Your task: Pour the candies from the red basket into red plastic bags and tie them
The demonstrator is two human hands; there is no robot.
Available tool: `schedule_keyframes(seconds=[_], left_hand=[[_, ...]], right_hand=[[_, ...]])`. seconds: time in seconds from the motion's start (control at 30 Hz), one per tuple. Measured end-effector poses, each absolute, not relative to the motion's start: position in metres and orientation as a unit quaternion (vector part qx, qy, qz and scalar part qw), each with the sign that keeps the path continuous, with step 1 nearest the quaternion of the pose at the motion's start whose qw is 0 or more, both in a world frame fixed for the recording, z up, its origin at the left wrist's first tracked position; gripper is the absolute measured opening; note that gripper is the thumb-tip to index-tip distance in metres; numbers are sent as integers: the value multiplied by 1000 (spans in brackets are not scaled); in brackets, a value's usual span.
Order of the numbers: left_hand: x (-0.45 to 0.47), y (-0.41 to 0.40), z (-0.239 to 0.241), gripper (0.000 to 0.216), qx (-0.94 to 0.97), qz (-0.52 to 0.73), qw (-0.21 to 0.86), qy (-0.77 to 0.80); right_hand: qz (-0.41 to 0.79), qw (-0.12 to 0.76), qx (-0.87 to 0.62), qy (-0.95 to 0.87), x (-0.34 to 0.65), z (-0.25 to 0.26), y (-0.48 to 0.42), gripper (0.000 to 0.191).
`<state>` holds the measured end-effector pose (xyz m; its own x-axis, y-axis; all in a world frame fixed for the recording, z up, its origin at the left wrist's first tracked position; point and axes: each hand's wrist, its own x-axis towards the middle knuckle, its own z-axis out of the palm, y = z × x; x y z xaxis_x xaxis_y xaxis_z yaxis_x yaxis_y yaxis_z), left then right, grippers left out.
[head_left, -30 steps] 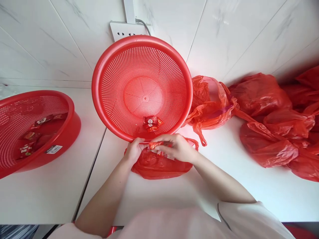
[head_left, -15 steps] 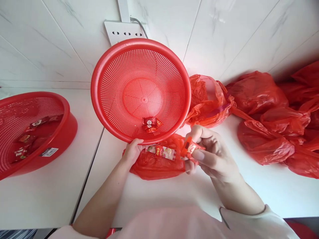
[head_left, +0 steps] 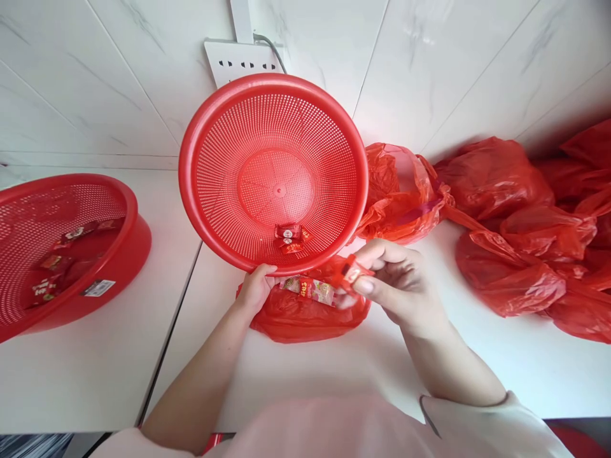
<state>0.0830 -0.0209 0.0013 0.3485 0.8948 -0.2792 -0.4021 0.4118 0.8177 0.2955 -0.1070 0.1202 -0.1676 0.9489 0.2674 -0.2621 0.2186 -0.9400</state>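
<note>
My left hand (head_left: 258, 289) grips the near rim of a red perforated plastic basket (head_left: 360, 133), which is tilted with its mouth toward me. A few wrapped candies (head_left: 289, 238) rest on the basket's lower inside wall. Between the thumb and fingers of my right hand (head_left: 398, 286) is a small red wrapped candy (head_left: 351, 272), just right of the basket's near rim. Below the basket lies a red plastic bag (head_left: 305, 321). On that bag is a longer candy packet (head_left: 310, 289) with a red and clear wrapper, partly behind my right fingertips.
A second red basket (head_left: 138, 235) with several wrapped candies stands at the left. Tied red plastic bags (head_left: 510, 261) pile up on the right, and another bag (head_left: 405, 184) sits behind my right hand. A white power strip (head_left: 243, 60) is against the tiled wall.
My right hand has moved a little left with the candy, toward the basket's rim. My left hand keeps its hold on the basket.
</note>
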Motion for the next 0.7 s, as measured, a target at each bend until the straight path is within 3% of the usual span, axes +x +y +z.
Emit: schedule_keyframes(seconds=[0.07, 0.13, 0.27, 0.5, 0.6, 0.7], left_hand=[[83, -21, -1, 12, 324, 440, 747, 378], [83, -22, -3, 12, 323, 448, 742, 381], [83, -25, -5, 14, 327, 453, 734, 386], [88, -35, -7, 24, 334, 409, 770, 358], [87, -35, -8, 21, 335, 407, 773, 353], [84, -31, -9, 13, 336, 422, 762, 358]], right_hand=[[441, 518, -393, -618, 297, 116, -100, 18], [365, 413, -440, -709, 298, 111, -93, 25], [312, 213, -409, -831, 291, 95, -80, 31], [132, 216, -479, -841, 282, 46, -55, 44], [165, 194, -464, -849, 285, 41, -52, 38], [239, 238, -460, -822, 290, 44, -52, 31]])
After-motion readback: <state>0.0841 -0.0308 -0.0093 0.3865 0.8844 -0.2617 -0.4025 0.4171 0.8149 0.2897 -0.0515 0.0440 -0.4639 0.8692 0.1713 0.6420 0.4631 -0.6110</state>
